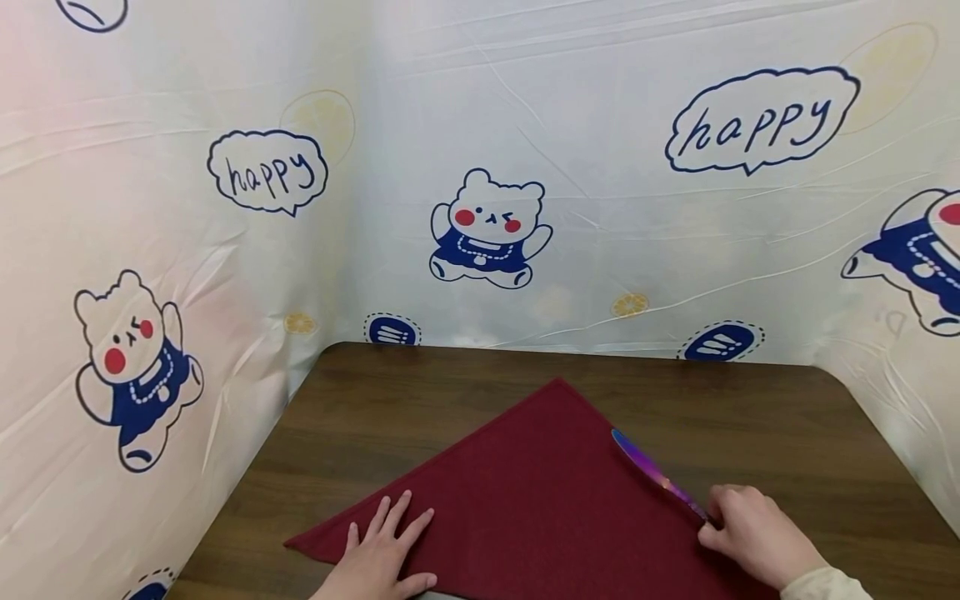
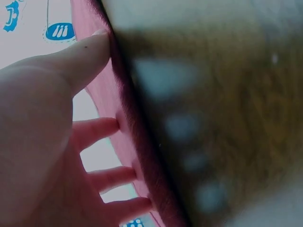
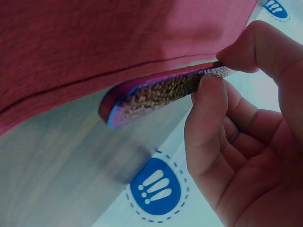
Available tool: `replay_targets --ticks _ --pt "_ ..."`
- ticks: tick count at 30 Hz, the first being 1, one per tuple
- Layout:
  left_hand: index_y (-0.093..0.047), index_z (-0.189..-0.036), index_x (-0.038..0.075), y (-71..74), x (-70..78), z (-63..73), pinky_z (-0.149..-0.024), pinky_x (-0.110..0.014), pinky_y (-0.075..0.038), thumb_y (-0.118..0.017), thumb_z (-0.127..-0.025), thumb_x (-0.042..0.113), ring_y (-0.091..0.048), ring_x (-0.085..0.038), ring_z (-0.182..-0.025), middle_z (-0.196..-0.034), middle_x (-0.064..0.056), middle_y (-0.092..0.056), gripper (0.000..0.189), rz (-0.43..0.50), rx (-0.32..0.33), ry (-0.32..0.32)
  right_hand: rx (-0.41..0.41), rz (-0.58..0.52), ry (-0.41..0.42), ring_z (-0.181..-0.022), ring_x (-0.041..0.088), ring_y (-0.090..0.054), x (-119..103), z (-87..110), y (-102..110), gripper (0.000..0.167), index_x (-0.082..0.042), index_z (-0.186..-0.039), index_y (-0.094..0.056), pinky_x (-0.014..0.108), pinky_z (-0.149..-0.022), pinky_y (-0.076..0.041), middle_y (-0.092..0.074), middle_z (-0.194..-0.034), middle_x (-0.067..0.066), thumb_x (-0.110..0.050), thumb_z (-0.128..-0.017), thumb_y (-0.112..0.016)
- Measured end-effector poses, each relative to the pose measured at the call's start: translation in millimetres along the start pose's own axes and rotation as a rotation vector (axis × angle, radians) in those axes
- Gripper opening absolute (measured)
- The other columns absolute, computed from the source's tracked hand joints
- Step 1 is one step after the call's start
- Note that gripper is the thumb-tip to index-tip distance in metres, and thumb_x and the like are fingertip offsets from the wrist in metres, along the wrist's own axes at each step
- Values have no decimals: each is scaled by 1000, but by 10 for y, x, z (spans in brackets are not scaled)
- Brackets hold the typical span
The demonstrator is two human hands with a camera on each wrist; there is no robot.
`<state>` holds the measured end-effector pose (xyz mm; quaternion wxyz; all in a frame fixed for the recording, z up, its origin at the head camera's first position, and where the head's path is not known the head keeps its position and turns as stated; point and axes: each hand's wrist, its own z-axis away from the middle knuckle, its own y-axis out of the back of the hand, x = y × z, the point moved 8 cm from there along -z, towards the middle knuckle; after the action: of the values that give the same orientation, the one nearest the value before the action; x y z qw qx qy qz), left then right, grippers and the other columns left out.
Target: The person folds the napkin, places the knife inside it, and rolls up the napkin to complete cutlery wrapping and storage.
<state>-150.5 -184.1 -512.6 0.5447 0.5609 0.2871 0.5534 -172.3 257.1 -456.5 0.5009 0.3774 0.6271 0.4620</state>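
Note:
A dark red cloth napkin [image 1: 525,492] lies on the wooden table with one corner pointing toward the back. My left hand [image 1: 382,554] rests on its left part with the fingers spread; in the left wrist view the fingertips [image 2: 111,124] press on the cloth. At the right edge of the cloth, my right hand [image 1: 757,529] pinches the handle of a shiny purple-blue table knife [image 1: 660,479] between thumb and fingers. The blade points away to the back left, along the cloth's edge. The right wrist view shows the knife's textured handle end [image 3: 156,99] sticking out past my fingers.
The dark wooden table [image 1: 420,392] ends at the back against a white curtain [image 1: 600,250] printed with bears and words. This curtain also hangs at both sides. A small bit of a grey item [image 1: 441,596] shows at the cloth's front edge.

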Motion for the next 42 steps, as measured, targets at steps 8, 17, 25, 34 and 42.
replay_targets --ticks 8,17,25,34,42 --pt "-46 -143 14 57 -96 -10 -82 -83 -29 -74 -74 58 -29 -52 -138 -152 -24 -30 86 36 -29 108 -15 -13 15 -52 4 -30 -184 -13 -3 30 -21 -59 -42 22 -50 -29 -35 -58 -11 -17 -63 -72" --pt "-45 -143 12 84 -60 -26 -78 -84 -30 -75 -74 55 -27 -54 -137 -152 -26 -29 86 60 -59 113 17 -32 89 -52 1 -28 -390 -12 -15 30 -23 -59 -42 20 -50 -29 -33 -60 -13 -14 -64 -70" --pt "-44 -144 13 123 -63 -47 -76 -83 -31 -75 -74 56 -26 -53 -139 -153 -24 -29 88 51 -67 130 70 -35 167 -51 -1 -26 -585 -17 -9 32 -24 -59 -39 19 -48 -27 -30 -60 -16 -13 -60 -69" --pt "-45 -143 12 135 -54 -37 -76 -83 -32 -77 -73 54 -27 -52 -138 -152 -25 -30 88 55 -64 135 67 -47 222 -51 -1 -25 -757 -10 -52 33 -23 -59 -37 18 -47 -27 -29 -61 -17 -11 -59 -67" --pt "-45 -143 13 137 -40 -17 -76 -83 -31 -77 -72 54 -27 -52 -138 -152 -24 -30 88 59 -75 143 93 -24 333 -51 0 -25 -897 46 -160 32 -22 -61 -39 19 -47 -27 -32 -62 -16 -12 -57 -69"
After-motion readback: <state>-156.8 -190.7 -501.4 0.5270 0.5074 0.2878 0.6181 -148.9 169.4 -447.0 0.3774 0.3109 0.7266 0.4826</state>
